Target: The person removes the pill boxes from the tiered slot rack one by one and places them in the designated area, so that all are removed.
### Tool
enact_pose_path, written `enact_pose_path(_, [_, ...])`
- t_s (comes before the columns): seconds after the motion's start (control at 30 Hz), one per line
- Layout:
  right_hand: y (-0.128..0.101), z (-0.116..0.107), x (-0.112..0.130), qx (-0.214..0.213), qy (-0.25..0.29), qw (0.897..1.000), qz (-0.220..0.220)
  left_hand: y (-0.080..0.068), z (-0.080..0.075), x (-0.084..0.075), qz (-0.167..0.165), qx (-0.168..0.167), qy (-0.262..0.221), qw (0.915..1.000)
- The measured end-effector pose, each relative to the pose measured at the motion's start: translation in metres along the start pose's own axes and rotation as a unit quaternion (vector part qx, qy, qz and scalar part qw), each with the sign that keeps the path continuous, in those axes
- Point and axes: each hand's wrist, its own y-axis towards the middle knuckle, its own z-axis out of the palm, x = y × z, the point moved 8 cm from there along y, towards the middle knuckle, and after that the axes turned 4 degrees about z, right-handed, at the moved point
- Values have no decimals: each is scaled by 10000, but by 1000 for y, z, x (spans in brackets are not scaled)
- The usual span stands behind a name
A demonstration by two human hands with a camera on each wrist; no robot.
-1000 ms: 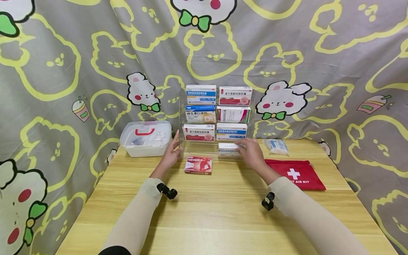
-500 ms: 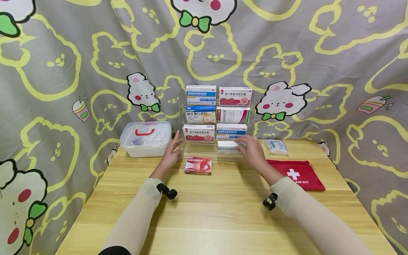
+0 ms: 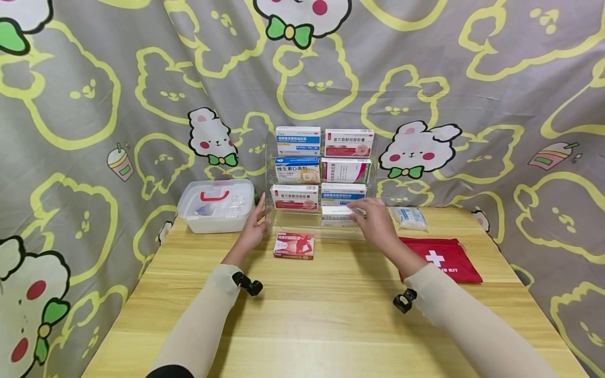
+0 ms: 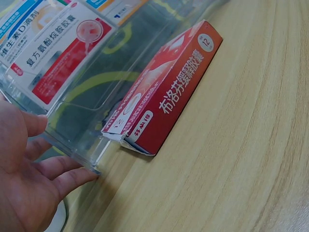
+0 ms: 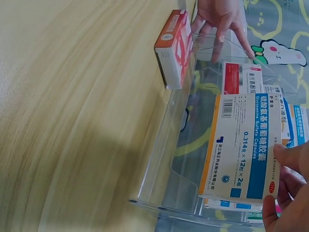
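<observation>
A clear acrylic tiered rack (image 3: 319, 227) stands at the back of the table with several medicine boxes on its steps. My left hand (image 3: 261, 215) rests flat with straight fingers against the rack's left side; the left wrist view shows my left hand (image 4: 43, 159) touching the rack's lower edge (image 4: 77, 152). My right hand (image 3: 363, 214) pinches a white, blue and orange medicine box (image 3: 336, 214) at the rack's lowest right step. In the right wrist view the white box (image 5: 244, 145) sits tilted inside the rack (image 5: 176, 164). A red medicine box (image 3: 294, 245) lies on the table before the rack.
A white plastic case with a red handle (image 3: 216, 206) stands left of the rack. A red first aid pouch (image 3: 446, 260) lies at the right, with a small gauze packet (image 3: 409, 217) behind it. A patterned curtain (image 3: 94, 105) hangs behind the wooden table (image 3: 307, 325).
My right hand has lifted the white box slightly up and back, into the rack's lowest right step. The left hand has stayed on the rack's side.
</observation>
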Motion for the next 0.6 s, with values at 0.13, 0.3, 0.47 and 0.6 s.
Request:
enact_pose_path(0.13, [-3, -1, 5, 75, -41, 9999, -61, -4, 0, -6, 38, -6, 17, 10000])
enact_pose_path(0.3, [-8, -1, 10, 165, -62, 9995, -245, -5, 0, -8, 47, -5, 38, 10000])
enact_pose_path(0.47, [-13, 3, 8, 276, -57, 9991, -327, -4, 0, -6, -8, -19, 16, 10000])
enact_pose_path(0.6, [-17, 7, 5, 407, -51, 9987, -315, -4, 0, -6, -48, -9, 3, 10000])
